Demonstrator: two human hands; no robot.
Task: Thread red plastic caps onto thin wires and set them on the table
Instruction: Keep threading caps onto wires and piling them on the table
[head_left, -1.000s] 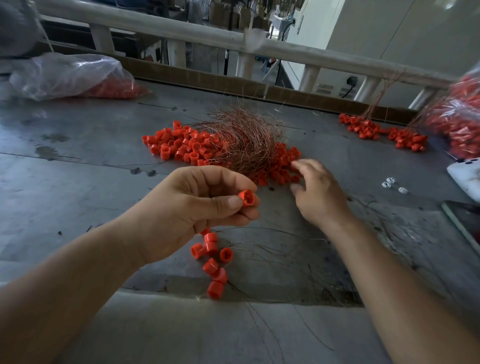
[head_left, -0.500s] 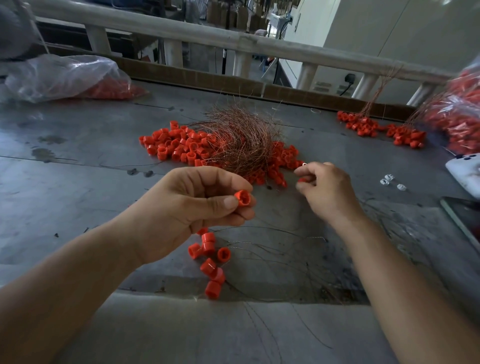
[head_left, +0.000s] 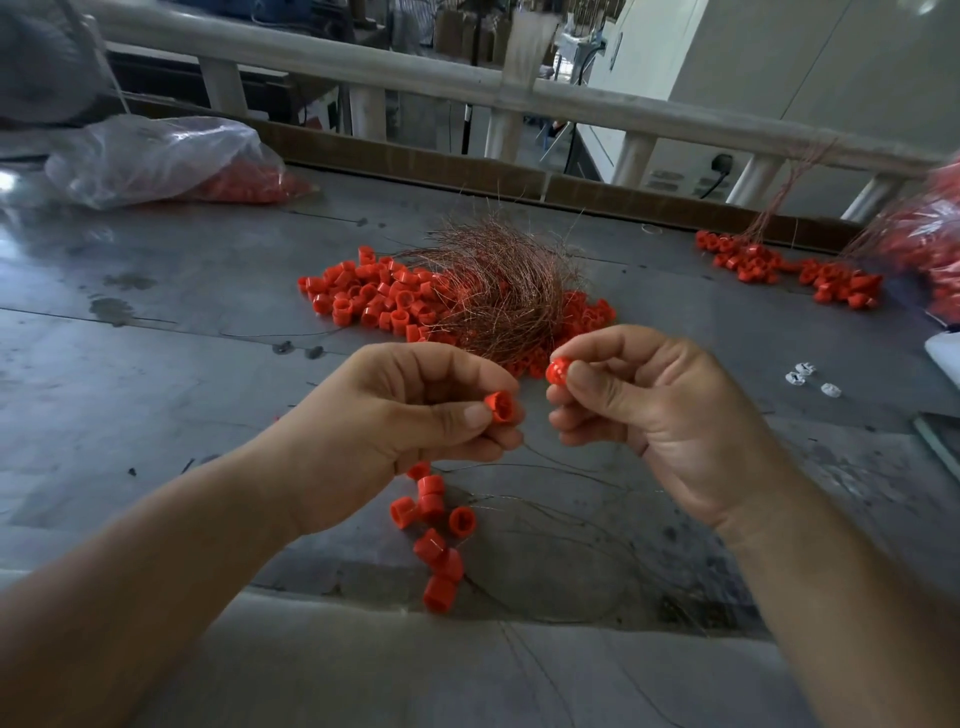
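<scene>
While left hand (head_left: 395, 431) pinches red cap (head_left: 500, 406), right hand (head_left: 660, 415) pinches second cap (head_left: 558, 371) above table (head_left: 156, 364).

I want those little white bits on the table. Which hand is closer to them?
Right. The right hand, pinching a red cap, is left of the white bits, apart from them; the left hand, pinching a second cap, is farther left.
</scene>
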